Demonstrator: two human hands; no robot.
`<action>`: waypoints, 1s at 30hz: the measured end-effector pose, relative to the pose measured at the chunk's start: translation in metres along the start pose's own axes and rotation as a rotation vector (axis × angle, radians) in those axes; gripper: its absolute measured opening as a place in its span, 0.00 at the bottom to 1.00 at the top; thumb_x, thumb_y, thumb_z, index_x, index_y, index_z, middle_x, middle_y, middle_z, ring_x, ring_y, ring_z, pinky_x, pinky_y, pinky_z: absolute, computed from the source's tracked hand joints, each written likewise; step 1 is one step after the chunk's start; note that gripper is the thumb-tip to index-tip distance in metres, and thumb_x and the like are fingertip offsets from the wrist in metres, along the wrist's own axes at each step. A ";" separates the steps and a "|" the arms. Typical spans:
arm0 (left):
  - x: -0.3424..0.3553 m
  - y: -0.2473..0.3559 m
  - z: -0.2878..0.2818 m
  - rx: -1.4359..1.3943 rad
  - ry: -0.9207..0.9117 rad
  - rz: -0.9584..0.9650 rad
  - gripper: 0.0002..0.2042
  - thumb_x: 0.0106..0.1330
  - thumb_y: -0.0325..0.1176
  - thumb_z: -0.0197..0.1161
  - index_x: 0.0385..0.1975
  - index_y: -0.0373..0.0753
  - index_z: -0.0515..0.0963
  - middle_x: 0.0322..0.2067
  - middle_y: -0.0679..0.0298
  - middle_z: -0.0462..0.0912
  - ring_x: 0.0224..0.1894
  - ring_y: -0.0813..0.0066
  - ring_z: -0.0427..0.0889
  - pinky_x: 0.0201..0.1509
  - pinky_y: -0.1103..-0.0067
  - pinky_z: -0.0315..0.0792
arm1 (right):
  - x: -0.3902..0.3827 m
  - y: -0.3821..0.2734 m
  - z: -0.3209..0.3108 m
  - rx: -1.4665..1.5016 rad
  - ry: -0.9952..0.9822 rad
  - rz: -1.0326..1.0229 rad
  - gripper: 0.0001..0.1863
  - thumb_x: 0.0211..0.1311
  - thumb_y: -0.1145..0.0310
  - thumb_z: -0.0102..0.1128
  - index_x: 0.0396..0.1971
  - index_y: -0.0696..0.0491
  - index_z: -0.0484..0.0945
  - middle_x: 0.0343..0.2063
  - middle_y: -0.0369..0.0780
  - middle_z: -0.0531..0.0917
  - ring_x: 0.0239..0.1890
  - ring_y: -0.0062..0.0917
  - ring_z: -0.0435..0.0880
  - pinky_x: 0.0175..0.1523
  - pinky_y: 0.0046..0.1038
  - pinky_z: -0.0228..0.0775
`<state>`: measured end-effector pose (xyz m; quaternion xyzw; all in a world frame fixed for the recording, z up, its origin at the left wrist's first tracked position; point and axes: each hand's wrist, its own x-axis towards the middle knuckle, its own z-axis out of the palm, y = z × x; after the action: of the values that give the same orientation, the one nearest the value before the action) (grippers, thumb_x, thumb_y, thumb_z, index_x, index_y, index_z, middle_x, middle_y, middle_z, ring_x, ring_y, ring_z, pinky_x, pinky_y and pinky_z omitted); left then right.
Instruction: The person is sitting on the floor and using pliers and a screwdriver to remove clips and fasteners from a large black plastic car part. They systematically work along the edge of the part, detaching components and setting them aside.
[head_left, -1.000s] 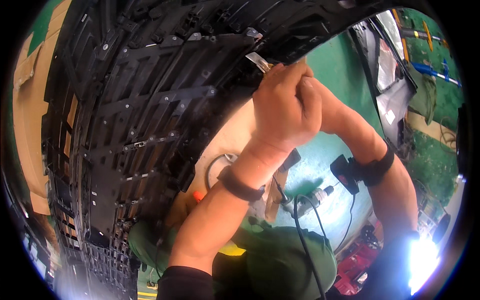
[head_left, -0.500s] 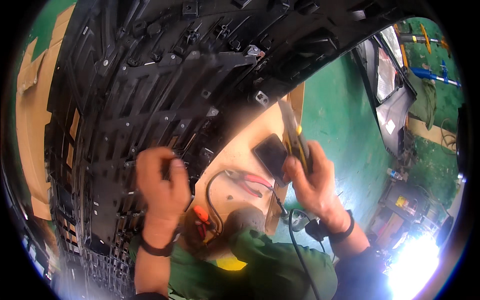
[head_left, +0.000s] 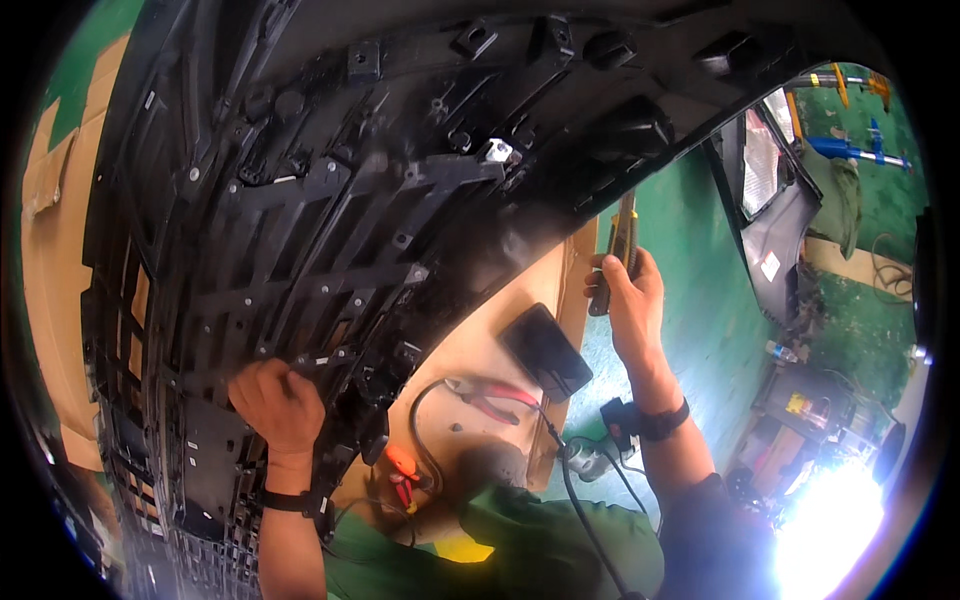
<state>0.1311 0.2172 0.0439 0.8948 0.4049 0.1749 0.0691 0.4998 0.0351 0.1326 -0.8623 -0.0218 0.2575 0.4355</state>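
A large black plastic car grille and bumper panel (head_left: 330,200), inner side up with ribs and clips, fills the upper left. My left hand (head_left: 275,400) grips a rib at its lower edge. My right hand (head_left: 628,295) is raised to the right of the panel and holds a slim yellow and black utility knife (head_left: 618,245) upright, clear of the plastic. A small metal clip (head_left: 497,152) sits on the panel above centre.
Cardboard (head_left: 480,350) lies under the panel on a green floor (head_left: 700,260). On it rest a black flat device (head_left: 545,350), red-handled pliers (head_left: 490,395), an orange tool (head_left: 405,468) and black cables. Another dark car part (head_left: 775,215) stands far right.
Both hands were together at the panel's edge a second ago. My left hand dropped to the panel's lower ribs, and my right hand moved right, now holding the knife upright.
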 end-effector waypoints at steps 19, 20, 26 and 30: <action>-0.006 -0.001 0.005 0.076 0.035 -0.020 0.06 0.64 0.32 0.57 0.36 0.38 0.75 0.38 0.54 0.77 0.41 0.50 0.75 0.48 0.58 0.69 | 0.043 -0.023 0.018 0.572 -0.386 -0.216 0.32 0.63 0.73 0.67 0.66 0.62 0.70 0.56 0.46 0.84 0.60 0.34 0.83 0.68 0.33 0.72; -0.005 0.000 0.007 0.062 0.039 -0.010 0.06 0.63 0.32 0.57 0.36 0.38 0.75 0.38 0.54 0.77 0.41 0.50 0.75 0.48 0.58 0.70 | 0.042 -0.045 0.013 0.614 -0.444 -0.269 0.32 0.61 0.74 0.67 0.66 0.62 0.70 0.56 0.44 0.84 0.60 0.33 0.83 0.68 0.33 0.71; -0.001 0.004 0.003 0.042 0.058 -0.008 0.06 0.62 0.31 0.57 0.36 0.38 0.75 0.38 0.53 0.76 0.42 0.49 0.74 0.49 0.58 0.69 | 0.078 -0.072 0.017 0.679 -0.844 -0.192 0.32 0.48 0.85 0.64 0.60 0.63 0.76 0.51 0.40 0.85 0.53 0.28 0.84 0.63 0.29 0.74; -0.001 0.004 0.001 0.029 0.016 -0.030 0.07 0.60 0.29 0.57 0.36 0.37 0.74 0.38 0.52 0.75 0.43 0.48 0.73 0.51 0.57 0.68 | 0.067 -0.075 0.034 0.710 -0.753 -0.249 0.32 0.48 0.79 0.69 0.59 0.60 0.77 0.48 0.38 0.84 0.51 0.26 0.83 0.58 0.29 0.75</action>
<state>0.1337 0.2143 0.0439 0.8880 0.4215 0.1749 0.0558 0.5558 0.1246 0.1450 -0.5005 -0.1904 0.4873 0.6898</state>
